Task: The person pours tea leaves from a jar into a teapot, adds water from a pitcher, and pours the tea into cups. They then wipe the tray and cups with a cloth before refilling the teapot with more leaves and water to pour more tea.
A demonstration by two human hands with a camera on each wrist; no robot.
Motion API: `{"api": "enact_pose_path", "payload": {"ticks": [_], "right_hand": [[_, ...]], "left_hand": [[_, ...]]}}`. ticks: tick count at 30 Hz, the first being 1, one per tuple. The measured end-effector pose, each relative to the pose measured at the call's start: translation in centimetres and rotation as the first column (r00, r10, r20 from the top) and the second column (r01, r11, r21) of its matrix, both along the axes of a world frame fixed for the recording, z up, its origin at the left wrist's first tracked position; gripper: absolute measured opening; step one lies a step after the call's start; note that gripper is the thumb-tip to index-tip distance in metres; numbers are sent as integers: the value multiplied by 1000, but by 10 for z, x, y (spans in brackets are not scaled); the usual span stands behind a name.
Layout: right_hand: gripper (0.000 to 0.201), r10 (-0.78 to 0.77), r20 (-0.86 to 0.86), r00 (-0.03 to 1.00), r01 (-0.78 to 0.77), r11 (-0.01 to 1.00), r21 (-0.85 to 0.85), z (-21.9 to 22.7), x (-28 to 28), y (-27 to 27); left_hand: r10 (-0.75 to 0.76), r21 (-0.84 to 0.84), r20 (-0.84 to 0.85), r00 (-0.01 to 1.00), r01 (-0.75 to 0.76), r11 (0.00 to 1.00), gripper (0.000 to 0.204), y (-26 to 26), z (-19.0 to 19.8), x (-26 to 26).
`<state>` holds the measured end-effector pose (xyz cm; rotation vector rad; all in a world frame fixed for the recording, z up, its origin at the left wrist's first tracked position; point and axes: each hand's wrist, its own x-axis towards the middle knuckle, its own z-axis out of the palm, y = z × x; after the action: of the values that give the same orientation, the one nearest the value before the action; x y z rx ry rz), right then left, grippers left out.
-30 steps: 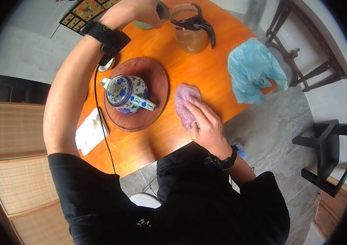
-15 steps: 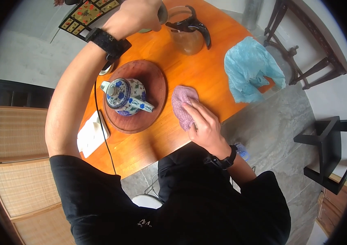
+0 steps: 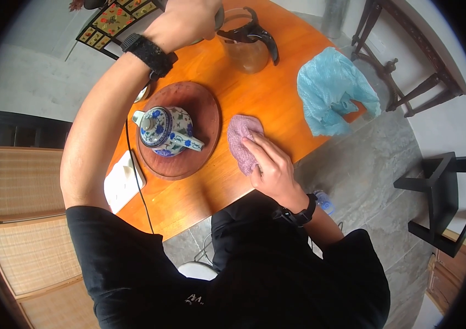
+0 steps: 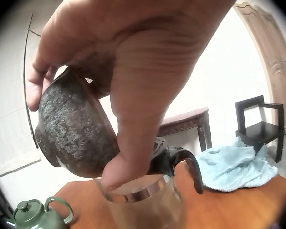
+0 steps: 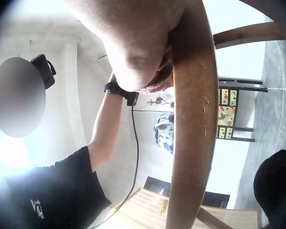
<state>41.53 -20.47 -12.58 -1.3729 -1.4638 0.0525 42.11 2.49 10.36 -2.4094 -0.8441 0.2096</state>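
Note:
My left hand reaches to the far side of the table and grips a dark mottled cup by its rim. In the left wrist view the cup is tilted, close over the mouth of a glass pitcher with a black handle. My right hand rests on a pink cloth near the table's front edge, its fingers stretched over it. Between my arms a blue-and-white teapot stands on a round wooden tray.
A green teapot sits beyond the pitcher's left side. The crumpled light-blue cloth lies at the table's right edge. A white flat item lies at the left, with a black cable across it. A black chair stands to the right.
The whole head view has shifted slightly left. My left hand with the cup has come a little closer to the pitcher. My right hand stays on the pink cloth.

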Motion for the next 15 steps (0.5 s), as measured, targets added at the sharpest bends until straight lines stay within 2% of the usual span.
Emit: {"api": "enact_pose_path", "payload": {"ticks": [5,8,11,15], "right_hand": [[51,1,5,1000,-1,1000,-8,2,0,0],[51,-5,6,1000,5,1000,-5,1,-1,0],[51,-8,-2,1000,8,1000,-10,1,-1,-1],[51,-7,-2,1000,7,1000,-9,2,-1,-1]], "left_hand": [[-45,-3,36,998,45,999,75,-1,0,-5],[-125,3,61,990,125,992,66,-8,1,-9],[-239,163,47,970,229,960,56,13,-17,-10],[-286,222,33,958,272,936,47,21,-24,-8]]}}
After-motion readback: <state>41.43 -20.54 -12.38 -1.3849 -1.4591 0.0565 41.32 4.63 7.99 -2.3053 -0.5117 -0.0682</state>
